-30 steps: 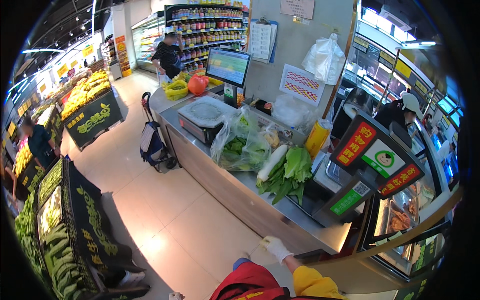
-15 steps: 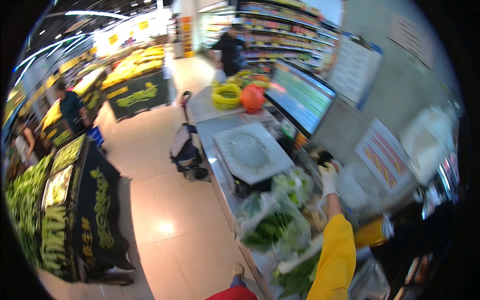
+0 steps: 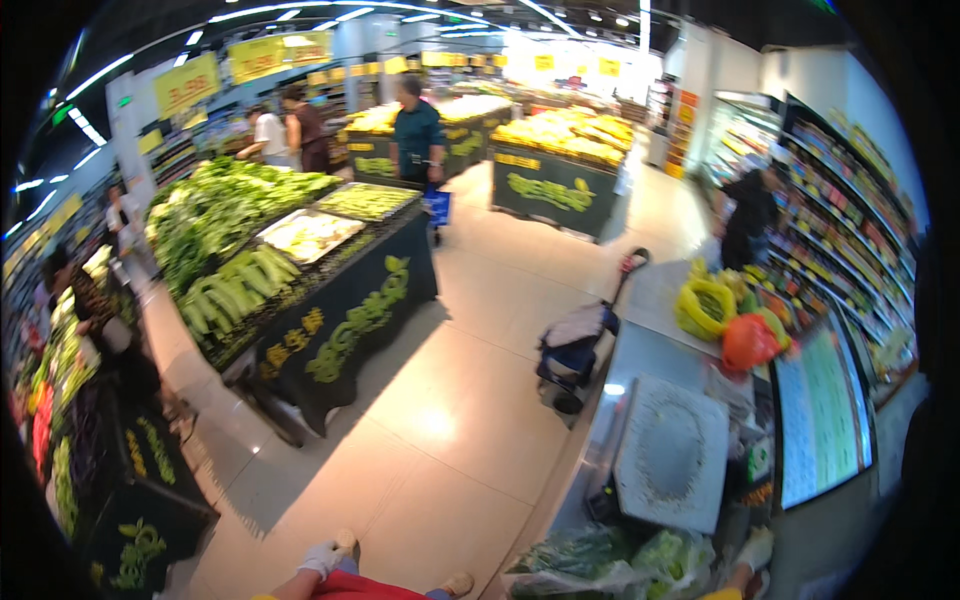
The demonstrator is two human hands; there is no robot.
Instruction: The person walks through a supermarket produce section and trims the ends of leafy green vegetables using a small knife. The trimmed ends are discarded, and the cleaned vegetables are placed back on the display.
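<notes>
My right hand (image 3: pixel 757 552), in a pale glove, is at the lower right beside the counter, below the screen (image 3: pixel 822 415). Its fingers are too small and blurred to tell what they hold, if anything. Closest to it is a clear plastic bag of green vegetables (image 3: pixel 672 556); another bag of dark leafy greens (image 3: pixel 570 552) lies to its left. Down at the lower left, my left hand (image 3: pixel 322 560), in a white glove, hangs beside my red apron (image 3: pixel 365 587). How its fingers are set does not show clearly. The weighing scale (image 3: pixel 672 455) with its grey plate stands beyond the bags.
Yellow (image 3: pixel 705 308) and orange-red bags (image 3: pixel 750 341) of produce sit at the counter's far end. A folding shopping trolley (image 3: pixel 575 350) stands left of the counter. Across the aisle is a vegetable stand (image 3: pixel 340 300). A person in dark green (image 3: pixel 415 135) stands behind it.
The view has swung left, so the counter now lies farther right and more stands show. My left hand has come into view; my right hand appears lower, near the picture's edge.
</notes>
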